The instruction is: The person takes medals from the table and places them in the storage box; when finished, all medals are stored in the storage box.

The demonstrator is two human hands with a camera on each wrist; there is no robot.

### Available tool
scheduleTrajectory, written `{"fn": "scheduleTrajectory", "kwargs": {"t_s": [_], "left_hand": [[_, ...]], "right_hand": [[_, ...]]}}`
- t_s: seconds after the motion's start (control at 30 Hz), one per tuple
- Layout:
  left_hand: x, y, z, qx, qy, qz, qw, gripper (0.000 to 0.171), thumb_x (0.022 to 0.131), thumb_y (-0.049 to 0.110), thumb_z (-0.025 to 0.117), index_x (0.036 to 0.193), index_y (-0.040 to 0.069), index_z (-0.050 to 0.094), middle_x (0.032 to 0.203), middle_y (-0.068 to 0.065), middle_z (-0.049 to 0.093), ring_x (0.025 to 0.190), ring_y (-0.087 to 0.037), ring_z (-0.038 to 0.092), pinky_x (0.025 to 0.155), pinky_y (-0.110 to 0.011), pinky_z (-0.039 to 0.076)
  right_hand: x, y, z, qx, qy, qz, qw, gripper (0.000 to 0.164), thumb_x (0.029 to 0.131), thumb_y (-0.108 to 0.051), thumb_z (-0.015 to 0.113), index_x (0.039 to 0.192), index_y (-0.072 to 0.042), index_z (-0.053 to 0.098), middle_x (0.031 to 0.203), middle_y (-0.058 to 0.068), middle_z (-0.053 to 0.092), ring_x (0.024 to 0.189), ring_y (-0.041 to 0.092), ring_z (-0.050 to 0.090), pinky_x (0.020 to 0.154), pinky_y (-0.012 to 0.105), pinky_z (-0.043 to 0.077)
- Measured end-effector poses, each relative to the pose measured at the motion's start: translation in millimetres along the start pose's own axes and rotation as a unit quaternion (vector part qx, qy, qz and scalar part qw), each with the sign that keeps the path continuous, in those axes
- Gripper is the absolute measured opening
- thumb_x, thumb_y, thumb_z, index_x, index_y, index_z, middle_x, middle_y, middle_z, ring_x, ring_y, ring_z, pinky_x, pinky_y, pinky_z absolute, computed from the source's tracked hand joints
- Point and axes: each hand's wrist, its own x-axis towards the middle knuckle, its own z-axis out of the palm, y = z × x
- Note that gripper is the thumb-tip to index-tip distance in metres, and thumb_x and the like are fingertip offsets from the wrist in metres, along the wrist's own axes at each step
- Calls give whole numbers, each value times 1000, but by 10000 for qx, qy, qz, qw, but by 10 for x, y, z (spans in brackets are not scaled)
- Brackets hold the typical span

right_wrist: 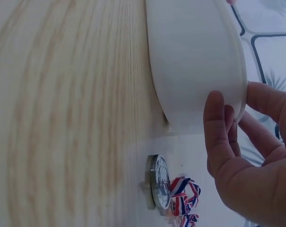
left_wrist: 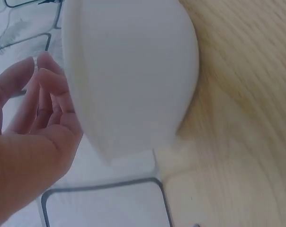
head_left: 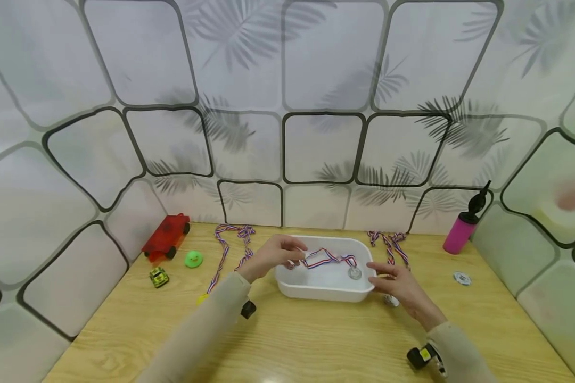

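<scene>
1. Your right hand (head_left: 402,290) is at the right end of the white tray (head_left: 323,293); its grip looks narrow, pinching the wall, with one fingertip on the outside and others at the rim.
2. Your left hand (head_left: 275,256) is at the tray's left end, fingers loosely curled with a small gap at the tips; this grip appears to hold nothing.
3. The tray sits upright on the desk (head_left: 306,340), between your hands. It looks like thin, smooth plastic, so expect it to be light, fairly stiff and a little slippery; take it by the rim at both ends.
4. Inside the tray, toward its right end, lies a silver medal (head_left: 354,273), its striped ribbon (head_left: 335,258) trailing left. Judge the disc hard and dense for its size, likely to slide; the ribbon is soft, so pinch it near the disc.
5. Just right of the tray lies a second medal (right_wrist: 160,182) with its second ribbon (right_wrist: 184,196); left of the tray, a third ribbon (head_left: 226,246) runs to a yellow piece (head_left: 202,299), partly hidden.
6. Farther left of the tray: green duck (head_left: 193,259), yellow toy car (head_left: 159,277), red toy vehicle (head_left: 169,238). Farther right: white chip (head_left: 462,278), pink pump (head_left: 455,236).
</scene>
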Motion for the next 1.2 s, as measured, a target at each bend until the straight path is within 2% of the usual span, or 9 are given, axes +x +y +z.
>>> {"fn": "scheduleTrajectory", "kwargs": {"t_s": [0.17, 0.3, 0.47, 0.57, 0.7, 0.83, 0.93, 1.03, 1.2], "left_hand": [[-159, -33, -206, -154, 199, -43, 9997, 32, 90, 10, 69, 118, -5, 64, 98, -12, 71, 76, -14, 65, 63, -23, 52], [-296, -94, -376, -201, 258, -121, 9994, 35, 92, 10, 67, 122, -7, 61, 99, -8, 71, 79, -11, 65, 67, -26, 54], [-408, -213, -548, -115, 320, -261, 9991, 33, 93, 12, 67, 122, -2, 63, 94, -2, 71, 81, -13, 66, 71, -31, 55], [-454, -281, -638, 74, 180, -257, 9995, 36, 93, 16, 67, 124, -1, 62, 100, -11, 71, 84, -15, 67, 72, -34, 55], [-564, -351, -776, 586, 93, -179, 9981, 38, 93, 19, 67, 126, 0, 61, 111, -23, 68, 90, -21, 67, 76, -42, 56], [-699, -401, -910, 927, 30, -132, 9956, 39, 92, 15, 67, 126, -4, 59, 114, -25, 65, 96, -25, 65, 81, -44, 57], [-767, -431, -976, 1014, -176, -173, 9945, 38, 92, 12, 67, 124, -8, 60, 114, -26, 65, 96, -21, 65, 83, -40, 57], [-809, -457, -1016, 1143, -351, -227, 9926, 35, 92, 10, 67, 121, -9, 62, 109, -25, 67, 88, -15, 64, 76, -35, 57], [-856, -519, -1052, 1502, -481, -237, 9872, 30, 89, 6, 70, 114, -8, 65, 93, -15, 69, 76, -10, 57, 61, -26, 51]], "right_hand": [[9, -15, -34, 80, -17, -101, 9999, 56, 92, -9, 68, 140, 10, 45, 127, 32, 49, 96, 18, 66, 85, 31, 58], [4, -15, -62, 124, 5, -99, 9999, 56, 91, -7, 68, 139, 12, 45, 126, 33, 49, 92, 15, 66, 85, 31, 59], [-18, -8, -91, 110, 18, -34, 9999, 56, 91, -8, 68, 139, 11, 45, 127, 32, 50, 94, 17, 66, 85, 33, 59], [-28, -8, -95, 113, 29, -2, 9999, 56, 91, -7, 68, 139, 11, 46, 127, 32, 50, 96, 19, 66, 85, 32, 59], [-20, -16, -78, 120, -48, -12, 9999, 57, 91, -9, 69, 139, 11, 46, 128, 33, 50, 96, 20, 66, 87, 34, 58], [3, -17, -48, 111, -109, 5, 9999, 57, 91, -10, 69, 139, 10, 46, 128, 34, 50, 96, 19, 65, 88, 37, 58], [11, -9, -38, 98, -64, 39, 9999, 56, 91, -8, 69, 139, 10, 46, 128, 33, 50, 96, 20, 66, 87, 36, 58], [11, -2, -43, 113, -39, 17, 9999, 56, 91, -7, 68, 139, 10, 46, 128, 33, 51, 97, 23, 66, 86, 34, 58], [11, -1, -48, 121, -56, -10, 9999, 56, 91, -8, 68, 139, 10, 46, 127, 33, 51, 99, 25, 66, 86, 33, 59]]}}
